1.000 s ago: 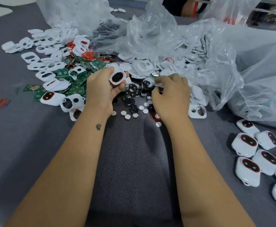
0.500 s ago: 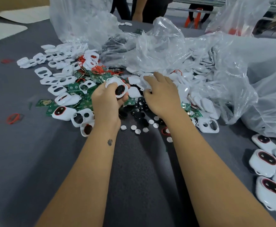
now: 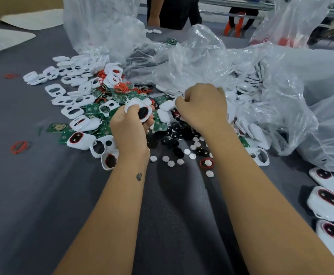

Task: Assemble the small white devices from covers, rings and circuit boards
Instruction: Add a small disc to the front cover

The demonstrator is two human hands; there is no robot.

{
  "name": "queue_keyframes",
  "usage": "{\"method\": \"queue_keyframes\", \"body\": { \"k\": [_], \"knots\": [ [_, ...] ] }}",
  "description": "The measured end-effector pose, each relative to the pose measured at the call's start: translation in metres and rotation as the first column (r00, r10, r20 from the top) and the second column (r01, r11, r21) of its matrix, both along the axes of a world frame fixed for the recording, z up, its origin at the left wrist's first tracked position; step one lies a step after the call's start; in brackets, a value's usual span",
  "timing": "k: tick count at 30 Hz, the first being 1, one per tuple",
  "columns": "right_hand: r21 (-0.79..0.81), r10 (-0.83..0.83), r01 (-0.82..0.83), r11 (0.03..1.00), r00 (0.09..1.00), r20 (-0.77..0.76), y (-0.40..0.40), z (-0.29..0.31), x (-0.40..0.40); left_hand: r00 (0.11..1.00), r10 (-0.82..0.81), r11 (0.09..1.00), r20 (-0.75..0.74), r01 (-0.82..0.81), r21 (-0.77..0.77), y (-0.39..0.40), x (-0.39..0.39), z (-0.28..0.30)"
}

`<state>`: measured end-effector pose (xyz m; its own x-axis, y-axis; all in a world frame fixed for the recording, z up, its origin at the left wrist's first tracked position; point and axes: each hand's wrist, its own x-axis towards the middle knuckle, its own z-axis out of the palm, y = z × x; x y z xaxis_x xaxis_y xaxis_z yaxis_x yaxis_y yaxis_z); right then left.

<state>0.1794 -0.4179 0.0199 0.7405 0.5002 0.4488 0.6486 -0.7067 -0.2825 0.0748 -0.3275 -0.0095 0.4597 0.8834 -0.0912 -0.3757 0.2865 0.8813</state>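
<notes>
Head view: left hand point(image 3: 129, 126) gripping white cover point(image 3: 138, 109); right hand point(image 3: 201, 106) curled, its contents hidden.

Bench point(image 3: 33, 195): I see grey cloth covering it.
On it: white covers point(image 3: 73, 112), green boards point(image 3: 92, 108), red rings point(image 3: 19, 146), plastic bags point(image 3: 201, 56), finished devices point(image 3: 324, 203).

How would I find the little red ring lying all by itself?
Start at the big pile of white covers and green boards on the grey table. Look left, toward the table's near-left side. The red ring lies flat, apart from the pile, touching nothing.
</notes>
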Motion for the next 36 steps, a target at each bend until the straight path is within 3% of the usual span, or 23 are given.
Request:
{"method": "queue_keyframes", "body": {
  "k": [3, 6, 12, 18, 20, 26, 30, 36],
  "knots": [
    [0.098, 0.223, -0.21, 0.973, 0.964, -0.148, 0.025, 0.0, -0.003, 1.0, 0.007, 1.0, -0.007, -0.007, 0.018, -0.001, 0.0, 0.0],
    [0.041, 0.346, -0.354, 0.934, 0.874, -0.342, 0.051, -0.004, 0.003, 1.0, 0.017, 1.0, -0.017, -0.017, 0.021, -0.001, 0.001, -0.001],
    [-0.227, 0.169, -0.306, 0.924, 0.863, -0.477, 0.074, -0.008, 0.034, 1.0, 0.002, 1.0, -0.014, -0.001, 0.017, -0.001, 0.006, -0.004],
    [-0.333, 0.104, -0.219, 0.917, 0.938, -0.33, 0.07, -0.006, 0.037, 1.0, -0.003, 1.0, -0.016, 0.004, 0.026, 0.0, 0.008, -0.005],
    [-0.324, 0.082, -0.2, 0.925, 0.936, -0.344, 0.062, -0.002, 0.04, 1.0, -0.003, 1.0, -0.017, 0.004, 0.03, 0.001, 0.008, -0.005],
    [-0.132, 0.182, -0.274, 0.953, 0.861, -0.475, 0.036, 0.011, 0.039, 0.999, -0.008, 0.999, -0.032, 0.009, 0.035, 0.0, 0.008, -0.007],
    [0.131, 0.242, -0.204, 0.97, 0.828, -0.507, 0.014, 0.013, 0.037, 0.999, -0.039, 0.998, -0.029, 0.04, 0.042, 0.0, 0.008, -0.006],
    [0.397, 0.262, -0.097, 0.913, 0.884, -0.387, -0.006, 0.011, 0.025, 0.943, -0.321, 0.937, -0.089, 0.33, 0.117, -0.013, 0.009, -0.005]
  ]
}}
